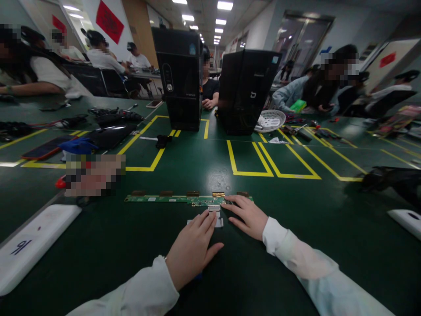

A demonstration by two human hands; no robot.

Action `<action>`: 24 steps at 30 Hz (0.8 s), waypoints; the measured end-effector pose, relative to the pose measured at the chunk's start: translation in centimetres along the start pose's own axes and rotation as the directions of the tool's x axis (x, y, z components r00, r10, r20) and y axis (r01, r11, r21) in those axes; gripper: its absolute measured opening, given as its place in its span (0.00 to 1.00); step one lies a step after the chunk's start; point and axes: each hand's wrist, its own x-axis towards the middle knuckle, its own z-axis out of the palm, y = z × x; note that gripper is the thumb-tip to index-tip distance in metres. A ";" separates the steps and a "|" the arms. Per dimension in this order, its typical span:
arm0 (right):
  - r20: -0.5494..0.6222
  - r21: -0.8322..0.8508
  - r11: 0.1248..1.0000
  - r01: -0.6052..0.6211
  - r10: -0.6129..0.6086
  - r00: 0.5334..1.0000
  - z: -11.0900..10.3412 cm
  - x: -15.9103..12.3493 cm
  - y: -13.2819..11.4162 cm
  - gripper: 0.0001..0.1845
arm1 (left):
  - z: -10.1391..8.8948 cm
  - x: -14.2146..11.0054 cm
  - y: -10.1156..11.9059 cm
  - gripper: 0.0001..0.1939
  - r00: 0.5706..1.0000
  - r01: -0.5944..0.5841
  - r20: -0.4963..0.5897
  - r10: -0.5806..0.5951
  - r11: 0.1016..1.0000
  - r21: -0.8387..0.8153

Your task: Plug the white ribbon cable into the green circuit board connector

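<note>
Long green circuit board (171, 199) is lying crosswise on the dark green table (98, 254), just beyond the hands. Left hand (194, 240) is partly covering the white flat cable (219, 223) on the board's near side, fingers together, thumb apart; can't tell if pinching. Right hand (249, 217) is spreading its fingers at the board's right part. Good handling probably means bracing lightly, pressing evenly, sparing the far-edge tabs (218, 194).

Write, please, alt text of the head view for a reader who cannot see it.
The left hand covers part of a white cable, and the right hand touches a green circuit board, on a green table. Beyond stand two black towers; people sit behind.
</note>
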 end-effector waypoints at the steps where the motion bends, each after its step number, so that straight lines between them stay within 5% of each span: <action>1: 0.002 -0.002 1.000 0.000 0.000 1.000 0.0 0.0 0.0 0.22 | -0.1 0.0 0.0 0.32 1.000 0.000 0.002 0.000 1.000 -0.002; 11: 0.009 -0.006 1.000 -0.004 0.005 1.000 -0.1 0.0 -0.1 0.22 | -0.2 0.1 0.2 0.35 1.000 -0.007 0.030 0.007 1.000 0.020; 24: 0.003 -0.006 1.000 0.002 -0.002 1.000 0.1 0.0 -0.1 0.22 | -0.2 0.2 0.2 0.27 0.999 -0.007 -0.043 0.007 1.000 0.017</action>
